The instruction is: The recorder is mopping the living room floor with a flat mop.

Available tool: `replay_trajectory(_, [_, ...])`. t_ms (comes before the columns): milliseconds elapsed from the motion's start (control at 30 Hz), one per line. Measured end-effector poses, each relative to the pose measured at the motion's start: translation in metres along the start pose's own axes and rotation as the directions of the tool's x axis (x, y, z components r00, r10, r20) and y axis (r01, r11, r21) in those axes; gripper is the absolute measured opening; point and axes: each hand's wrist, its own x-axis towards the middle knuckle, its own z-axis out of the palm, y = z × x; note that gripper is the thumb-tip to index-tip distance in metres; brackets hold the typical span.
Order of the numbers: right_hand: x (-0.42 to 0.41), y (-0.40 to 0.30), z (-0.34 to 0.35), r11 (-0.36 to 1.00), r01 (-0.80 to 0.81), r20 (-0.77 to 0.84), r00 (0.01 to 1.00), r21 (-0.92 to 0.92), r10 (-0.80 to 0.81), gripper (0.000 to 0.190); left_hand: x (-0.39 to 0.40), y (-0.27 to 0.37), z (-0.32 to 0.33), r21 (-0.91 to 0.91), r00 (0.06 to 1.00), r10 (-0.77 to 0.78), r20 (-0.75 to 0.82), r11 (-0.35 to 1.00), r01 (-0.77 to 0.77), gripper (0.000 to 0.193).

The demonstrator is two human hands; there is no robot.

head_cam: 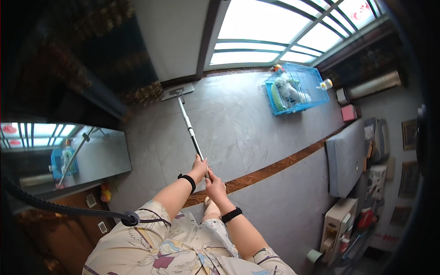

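Note:
Both hands are wrapped around the handle of a flat mop [187, 120], which slants away from me across grey floor tiles [220, 134]. My left hand [199, 168] grips higher up the pole. Just below it, my right hand [216, 187] closes around the handle's near end. The flat rectangular mop head [177, 91] rests on the floor beside the foot of a pale wall panel [175, 37], close to the fringed hem of a dark curtain [146, 94]. Its underside is hidden.
A blue wire pet cage [297, 89] with a white fluffy shape inside stands by the bright window [264, 24]. A glossy reflective panel [106, 147] is at left. At right are a grey padded seat [345, 158], a pink box [349, 112], a beige cabinet [338, 223] and a pale-green bin [314, 256].

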Motion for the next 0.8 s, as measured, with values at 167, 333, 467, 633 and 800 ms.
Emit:
replay_trajectory(167, [-0.045,0.094,-0.05,1.0,-0.009,-0.029,1.0,-0.02,0.009,0.04,-0.017,-0.047,0.062,0.073,0.895,-0.365,0.256,0.93,0.359,0.057])
replay_trajectory(333, [-0.18,0.14,-0.125,0.973,-0.221,0.061,0.973,-0.063,0.225,0.04,-0.102,-0.17,0.116,0.615,0.864,-0.468,0.186,0.741,0.269,0.064])
replay_trajectory(467, [-0.239,0.165,-0.152,0.948,-0.317,0.071,0.945,-0.032,0.318,0.042,-0.13,-0.184,0.137,0.935,0.776,-0.598,0.199,0.354,0.033,0.048])
replay_trajectory(633, [-0.183,0.154,-0.158,0.978,-0.205,0.061,0.976,-0.036,0.207,0.04,-0.118,-0.113,0.137,0.683,0.806,-0.486,0.338,0.716,0.145,0.02])
replay_trajectory(800, [-0.046,0.145,-0.125,0.997,0.005,-0.034,0.999,0.08,-0.002,0.038,-0.077,-0.053,0.152,0.09,0.949,-0.159,0.271,0.986,0.14,0.033])
